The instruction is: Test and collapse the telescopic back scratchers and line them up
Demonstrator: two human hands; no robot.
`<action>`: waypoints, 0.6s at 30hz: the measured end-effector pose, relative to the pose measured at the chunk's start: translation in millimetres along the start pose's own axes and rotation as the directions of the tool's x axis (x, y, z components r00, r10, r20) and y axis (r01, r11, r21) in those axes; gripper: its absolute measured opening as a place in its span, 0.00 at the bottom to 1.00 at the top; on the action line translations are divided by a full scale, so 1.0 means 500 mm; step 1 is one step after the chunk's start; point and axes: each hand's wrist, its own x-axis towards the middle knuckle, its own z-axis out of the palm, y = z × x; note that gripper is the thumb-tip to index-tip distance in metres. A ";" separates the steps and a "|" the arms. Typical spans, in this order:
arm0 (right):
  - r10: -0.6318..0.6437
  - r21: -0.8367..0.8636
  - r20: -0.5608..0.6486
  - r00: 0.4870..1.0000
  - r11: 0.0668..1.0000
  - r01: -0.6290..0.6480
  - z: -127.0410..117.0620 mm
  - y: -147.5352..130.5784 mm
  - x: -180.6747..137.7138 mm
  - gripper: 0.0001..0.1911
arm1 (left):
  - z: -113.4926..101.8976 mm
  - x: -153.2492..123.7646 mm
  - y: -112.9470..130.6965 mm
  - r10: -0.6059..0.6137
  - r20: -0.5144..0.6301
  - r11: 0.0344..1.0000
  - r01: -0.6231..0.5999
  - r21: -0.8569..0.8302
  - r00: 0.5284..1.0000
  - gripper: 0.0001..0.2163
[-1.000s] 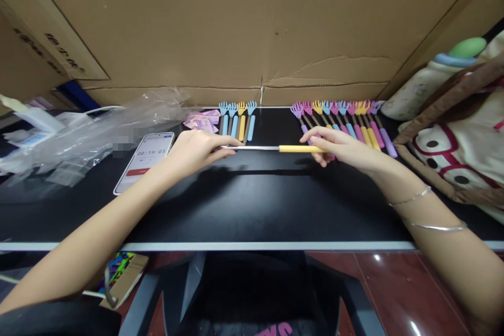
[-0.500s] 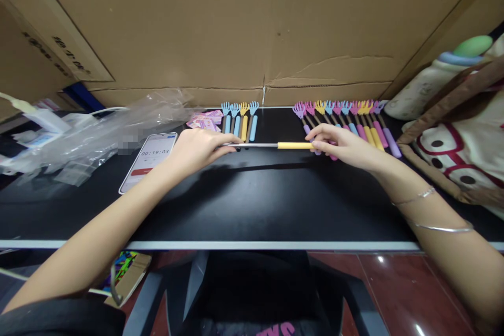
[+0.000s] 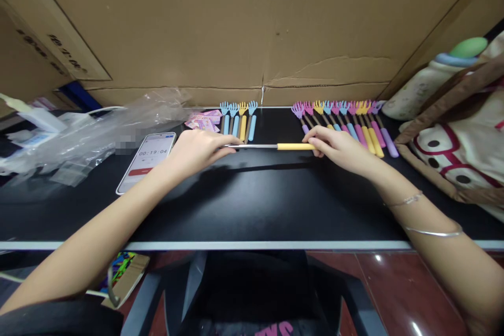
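Holds a yellow-handled back scratcher (image 3: pixel 296 146) level above the black tabletop (image 3: pixel 268 210), to the right of the phone (image 3: pixel 147 163), casting a shadow below. Pinches the thin metal shaft in a narrow grip with the left hand (image 3: pixel 199 149), just right of the phone; grips the far end of the yellow handle between thumb and fingers of the right hand (image 3: pixel 334 147), well right of the phone. Shows no claw at either end, possibly because of cover by the left hand. Judging by the long bare shaft, seems mid-step in working a single scratcher from both ends, perhaps drawing out or checking the shaft; cannot tell pulling from pushing or plain holding. Probably calls next for a straight, even hold along the shaft, to avoid bending it, and for care around the pink packets (image 3: pixel 202 119) and the short row of four back scratchers (image 3: pixel 243 127), both behind and to the right of the phone. Has a longer row of back scratchers (image 3: pixel 377 137) beyond the right hand, far right of the phone, and a clear plastic bag (image 3: pixel 94 142) to the phone's left.
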 end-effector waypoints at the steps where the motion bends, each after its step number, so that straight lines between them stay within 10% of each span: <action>1: 0.000 -0.050 -0.003 1.000 0.999 0.000 0.000 -0.003 -0.001 0.13 | 0.000 0.000 0.001 -0.001 -0.004 1.000 0.001 0.001 1.000 0.15; 18: -0.156 -0.105 0.077 0.985 0.981 0.164 -0.010 -0.013 -0.011 0.15 | -0.002 0.002 -0.006 -0.046 0.065 0.999 0.046 0.003 0.997 0.13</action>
